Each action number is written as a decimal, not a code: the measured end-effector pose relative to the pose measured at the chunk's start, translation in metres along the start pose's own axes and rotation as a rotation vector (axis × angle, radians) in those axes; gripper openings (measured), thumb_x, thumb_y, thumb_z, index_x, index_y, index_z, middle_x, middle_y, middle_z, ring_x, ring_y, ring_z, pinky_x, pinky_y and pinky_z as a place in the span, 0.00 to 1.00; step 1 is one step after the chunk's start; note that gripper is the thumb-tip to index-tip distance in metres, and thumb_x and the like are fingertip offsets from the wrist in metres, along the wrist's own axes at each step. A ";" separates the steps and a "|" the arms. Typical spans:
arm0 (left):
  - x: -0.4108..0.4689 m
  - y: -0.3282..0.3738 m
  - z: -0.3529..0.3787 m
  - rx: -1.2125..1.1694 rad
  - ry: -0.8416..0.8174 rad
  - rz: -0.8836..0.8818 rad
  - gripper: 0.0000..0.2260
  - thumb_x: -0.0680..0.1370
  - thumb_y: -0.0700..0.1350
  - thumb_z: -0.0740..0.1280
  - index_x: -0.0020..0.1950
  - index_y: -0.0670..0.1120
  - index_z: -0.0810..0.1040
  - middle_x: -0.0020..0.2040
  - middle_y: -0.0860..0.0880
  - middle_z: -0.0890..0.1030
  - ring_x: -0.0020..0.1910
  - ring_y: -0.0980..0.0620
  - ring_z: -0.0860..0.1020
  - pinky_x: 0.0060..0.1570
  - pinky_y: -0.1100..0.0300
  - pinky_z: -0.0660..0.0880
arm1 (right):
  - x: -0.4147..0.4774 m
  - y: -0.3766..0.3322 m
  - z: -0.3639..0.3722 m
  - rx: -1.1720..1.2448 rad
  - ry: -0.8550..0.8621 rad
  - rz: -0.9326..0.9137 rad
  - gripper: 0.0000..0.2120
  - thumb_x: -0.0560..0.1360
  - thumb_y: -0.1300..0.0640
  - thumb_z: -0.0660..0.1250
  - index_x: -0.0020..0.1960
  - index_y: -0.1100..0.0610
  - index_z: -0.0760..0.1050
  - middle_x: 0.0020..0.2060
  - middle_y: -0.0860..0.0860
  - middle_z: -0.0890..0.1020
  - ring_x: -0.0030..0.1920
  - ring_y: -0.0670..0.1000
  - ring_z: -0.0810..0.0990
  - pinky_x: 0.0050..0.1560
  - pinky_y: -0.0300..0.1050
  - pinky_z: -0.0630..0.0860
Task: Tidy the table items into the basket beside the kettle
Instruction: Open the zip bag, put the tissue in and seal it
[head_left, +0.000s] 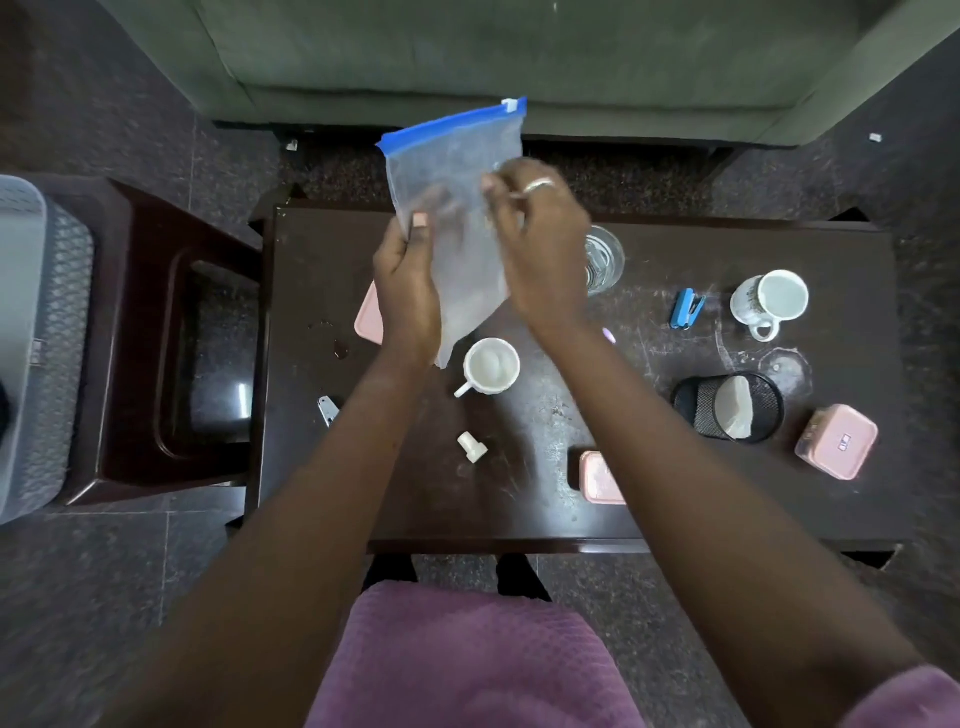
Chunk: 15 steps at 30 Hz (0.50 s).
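I hold a clear zip bag (452, 171) with a blue seal above the dark table (675, 499). My left hand (408, 291) grips its left edge, thumb on the front. My right hand (540, 244) pinches its right side. On the table lie a small white cup (491, 366), a white cap (471, 447), a blue stapler (685, 309), a white mug (771, 304), a glass (602, 260), a black mesh holder (727, 408), and three pink boxes (836, 441) (600, 478) (368, 317). A grey basket (31, 338) sits at the far left.
A dark wooden stool (156, 332) stands between the table and the basket. A green sofa (519, 57) runs behind the table. A small metal clipper (327, 409) lies near the table's left edge, and a wet spot (340, 349) marks the surface.
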<state>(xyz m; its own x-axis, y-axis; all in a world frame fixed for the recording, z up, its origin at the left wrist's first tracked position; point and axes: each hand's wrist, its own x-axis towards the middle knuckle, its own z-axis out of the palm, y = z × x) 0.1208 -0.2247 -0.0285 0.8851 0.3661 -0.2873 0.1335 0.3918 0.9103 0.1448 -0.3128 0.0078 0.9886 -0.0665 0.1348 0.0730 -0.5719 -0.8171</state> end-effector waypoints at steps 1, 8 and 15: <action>0.002 0.002 -0.003 -0.001 0.000 -0.038 0.12 0.82 0.39 0.55 0.60 0.39 0.75 0.52 0.48 0.82 0.54 0.53 0.79 0.61 0.51 0.74 | 0.006 0.018 -0.004 0.057 0.049 0.062 0.08 0.76 0.59 0.64 0.48 0.63 0.77 0.48 0.58 0.79 0.48 0.55 0.78 0.50 0.45 0.71; 0.017 0.015 -0.029 -0.129 -0.009 -0.307 0.15 0.83 0.46 0.54 0.64 0.40 0.72 0.55 0.40 0.79 0.54 0.40 0.79 0.58 0.43 0.76 | 0.014 0.070 -0.029 0.585 -0.302 0.367 0.15 0.71 0.72 0.64 0.43 0.53 0.68 0.45 0.53 0.73 0.47 0.51 0.72 0.47 0.43 0.73; 0.024 0.008 -0.055 0.090 -0.083 -0.401 0.20 0.82 0.53 0.55 0.69 0.43 0.69 0.65 0.45 0.76 0.63 0.45 0.76 0.62 0.46 0.73 | 0.018 0.077 -0.034 0.680 -0.337 0.430 0.15 0.71 0.73 0.65 0.45 0.53 0.75 0.34 0.47 0.82 0.38 0.46 0.79 0.40 0.39 0.77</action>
<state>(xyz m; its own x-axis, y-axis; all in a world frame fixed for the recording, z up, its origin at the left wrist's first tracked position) 0.1186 -0.1662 -0.0440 0.7876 0.1294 -0.6024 0.5096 0.4129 0.7549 0.1632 -0.3859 -0.0336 0.9268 0.1426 -0.3474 -0.3592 0.0668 -0.9308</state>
